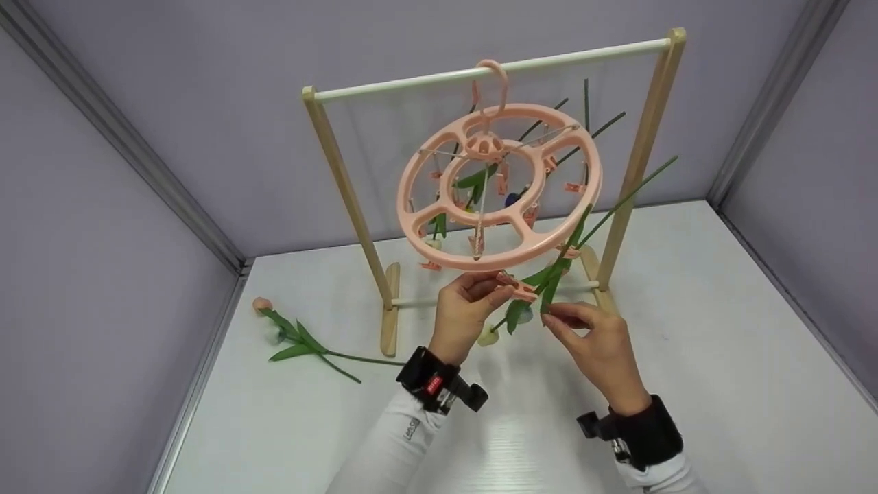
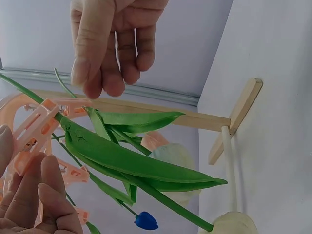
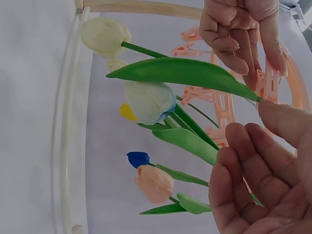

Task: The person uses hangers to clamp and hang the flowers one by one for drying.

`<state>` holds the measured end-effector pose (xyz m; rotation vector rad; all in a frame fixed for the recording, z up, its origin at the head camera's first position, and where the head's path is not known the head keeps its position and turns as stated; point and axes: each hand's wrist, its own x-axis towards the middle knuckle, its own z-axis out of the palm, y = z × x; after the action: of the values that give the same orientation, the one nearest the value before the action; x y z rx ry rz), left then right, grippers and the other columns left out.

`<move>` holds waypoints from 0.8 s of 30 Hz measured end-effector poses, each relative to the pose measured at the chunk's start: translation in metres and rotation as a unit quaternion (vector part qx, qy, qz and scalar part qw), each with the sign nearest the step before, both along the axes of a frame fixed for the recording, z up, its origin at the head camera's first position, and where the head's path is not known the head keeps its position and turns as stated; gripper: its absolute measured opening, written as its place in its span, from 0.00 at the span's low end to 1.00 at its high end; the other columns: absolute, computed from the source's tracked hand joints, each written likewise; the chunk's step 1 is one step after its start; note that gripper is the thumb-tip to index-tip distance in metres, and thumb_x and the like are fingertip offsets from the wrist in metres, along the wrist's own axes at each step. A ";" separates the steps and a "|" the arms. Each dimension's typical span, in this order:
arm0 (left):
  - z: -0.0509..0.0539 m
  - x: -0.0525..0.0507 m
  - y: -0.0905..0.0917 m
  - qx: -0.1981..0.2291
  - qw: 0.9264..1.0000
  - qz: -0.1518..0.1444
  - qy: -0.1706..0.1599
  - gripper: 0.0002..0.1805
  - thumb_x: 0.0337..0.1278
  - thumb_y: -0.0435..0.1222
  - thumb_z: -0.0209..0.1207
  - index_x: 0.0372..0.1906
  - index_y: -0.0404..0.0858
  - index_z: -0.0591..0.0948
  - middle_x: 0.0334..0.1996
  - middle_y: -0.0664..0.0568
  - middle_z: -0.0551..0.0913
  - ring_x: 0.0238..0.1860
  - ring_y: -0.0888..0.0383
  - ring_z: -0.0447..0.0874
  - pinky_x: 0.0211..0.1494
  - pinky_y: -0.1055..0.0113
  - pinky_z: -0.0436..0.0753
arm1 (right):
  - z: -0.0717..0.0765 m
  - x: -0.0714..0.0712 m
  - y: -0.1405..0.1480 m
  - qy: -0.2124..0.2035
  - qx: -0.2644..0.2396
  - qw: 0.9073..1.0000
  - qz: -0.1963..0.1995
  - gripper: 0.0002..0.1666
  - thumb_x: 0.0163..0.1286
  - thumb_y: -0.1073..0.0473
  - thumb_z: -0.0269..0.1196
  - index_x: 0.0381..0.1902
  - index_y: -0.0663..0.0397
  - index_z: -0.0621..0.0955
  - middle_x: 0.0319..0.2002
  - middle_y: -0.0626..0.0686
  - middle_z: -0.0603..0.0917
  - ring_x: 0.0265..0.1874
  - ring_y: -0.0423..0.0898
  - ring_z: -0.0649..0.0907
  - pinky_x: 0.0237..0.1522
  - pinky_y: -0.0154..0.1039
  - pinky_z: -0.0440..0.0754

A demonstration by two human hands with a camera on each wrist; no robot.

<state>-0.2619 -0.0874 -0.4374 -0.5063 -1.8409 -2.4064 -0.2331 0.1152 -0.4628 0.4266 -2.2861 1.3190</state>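
L hand (image 1: 466,312) pinching plastic clip (image 1: 524,292), R hand (image 1: 598,341) nr smooth curved grn leaf (image 2: 146,158)

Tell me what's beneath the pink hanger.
Pink clips, and tulips hanging heads-down; the left hand pinches one clip. In the head view, the hanger covers parts of some tulips.

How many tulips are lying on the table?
2: a peach tulip and a pale tulip, both left of the rack. The left sleeve might hide others.
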 end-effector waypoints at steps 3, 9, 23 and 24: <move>-0.001 -0.001 -0.003 -0.003 1.000 -0.002 -0.001 0.13 0.61 0.32 0.66 0.49 0.31 0.81 0.43 0.39 0.86 0.47 0.44 0.86 0.57 0.54 0.80 | -0.004 0.002 0.003 -0.014 0.000 1.000 -0.007 0.11 0.61 0.61 0.73 0.41 0.58 0.89 0.36 0.48 0.89 0.34 0.42 0.85 0.38 0.34 0.82; -0.002 -0.004 -0.006 -0.001 1.000 0.000 -0.006 0.13 0.60 0.32 0.66 0.48 0.31 0.82 0.42 0.39 0.86 0.46 0.43 0.86 0.56 0.54 0.81 | -0.006 0.007 0.009 -0.030 -0.013 0.999 -0.012 0.09 0.62 0.60 0.73 0.40 0.55 0.89 0.36 0.46 0.89 0.34 0.42 0.85 0.39 0.37 0.82; -0.004 -0.009 -0.015 -0.055 0.997 0.049 -0.027 0.16 0.55 0.35 0.69 0.49 0.37 0.86 0.41 0.45 0.88 0.46 0.50 0.87 0.52 0.59 0.83 | -0.010 0.013 0.017 -0.036 -0.019 0.999 -0.025 0.11 0.63 0.58 0.72 0.41 0.58 0.88 0.37 0.46 0.88 0.35 0.43 0.84 0.39 0.29 0.79; -0.004 -0.009 -0.015 -0.059 0.996 0.052 -0.028 0.16 0.55 0.36 0.70 0.49 0.38 0.86 0.41 0.45 0.88 0.46 0.50 0.87 0.52 0.60 0.83 | -0.011 0.013 0.018 -0.036 -0.020 0.999 -0.025 0.11 0.63 0.58 0.72 0.41 0.58 0.88 0.37 0.46 0.88 0.35 0.43 0.84 0.39 0.28 0.78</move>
<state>-0.2712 -0.1026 -0.4415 -0.3430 -1.9893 -2.2780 -0.2200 0.1327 -0.4734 0.3112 -2.3098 1.3740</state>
